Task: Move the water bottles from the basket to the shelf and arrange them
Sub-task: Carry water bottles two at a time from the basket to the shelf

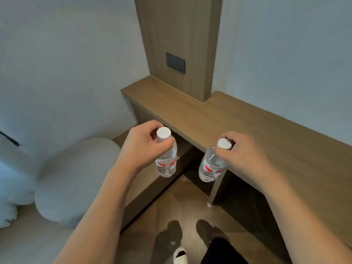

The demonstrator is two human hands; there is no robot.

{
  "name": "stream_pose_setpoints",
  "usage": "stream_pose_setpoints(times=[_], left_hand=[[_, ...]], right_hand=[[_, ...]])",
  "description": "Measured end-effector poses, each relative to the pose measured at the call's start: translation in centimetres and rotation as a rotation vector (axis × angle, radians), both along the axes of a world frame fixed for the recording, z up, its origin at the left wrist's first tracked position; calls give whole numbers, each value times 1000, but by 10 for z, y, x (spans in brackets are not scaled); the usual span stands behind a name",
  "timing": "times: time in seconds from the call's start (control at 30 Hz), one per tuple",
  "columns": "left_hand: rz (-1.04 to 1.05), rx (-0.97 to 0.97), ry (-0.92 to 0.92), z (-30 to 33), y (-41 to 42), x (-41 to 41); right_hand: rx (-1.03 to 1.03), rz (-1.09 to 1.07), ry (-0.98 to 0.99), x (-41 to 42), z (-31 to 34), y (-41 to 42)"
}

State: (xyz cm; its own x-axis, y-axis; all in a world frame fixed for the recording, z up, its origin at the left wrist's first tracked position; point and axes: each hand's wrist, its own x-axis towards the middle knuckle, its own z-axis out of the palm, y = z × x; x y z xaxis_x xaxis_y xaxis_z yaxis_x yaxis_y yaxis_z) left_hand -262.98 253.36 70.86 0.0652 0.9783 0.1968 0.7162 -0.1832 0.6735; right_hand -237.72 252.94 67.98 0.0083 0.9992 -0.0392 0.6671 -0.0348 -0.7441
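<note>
Two clear water bottles with white caps and red-and-white labels hang upright in the air, one in each hand. My left hand [145, 143] grips the left bottle [167, 162] round its neck just under the cap. My right hand [242, 151] pinches the right bottle [211, 166] at its neck the same way. Both bottles hang just in front of the front edge of the long wooden shelf [238, 126], a little below its top. The basket is not in view.
A wooden wall panel [181, 39] with a dark switch plate [175, 62] rises from the shelf's back. A white cushion [76, 178] lies on a seat at the left. A thin metal leg [216, 189] stands under the shelf. My feet are on the wooden floor [182, 212].
</note>
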Motion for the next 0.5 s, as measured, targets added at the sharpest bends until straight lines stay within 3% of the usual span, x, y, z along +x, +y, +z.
stream_pose_setpoints(times=[0.5], left_hand=[[-462, -11, 385, -7, 276, 79]], right_hand=[[-30, -283, -76, 68, -26, 211]])
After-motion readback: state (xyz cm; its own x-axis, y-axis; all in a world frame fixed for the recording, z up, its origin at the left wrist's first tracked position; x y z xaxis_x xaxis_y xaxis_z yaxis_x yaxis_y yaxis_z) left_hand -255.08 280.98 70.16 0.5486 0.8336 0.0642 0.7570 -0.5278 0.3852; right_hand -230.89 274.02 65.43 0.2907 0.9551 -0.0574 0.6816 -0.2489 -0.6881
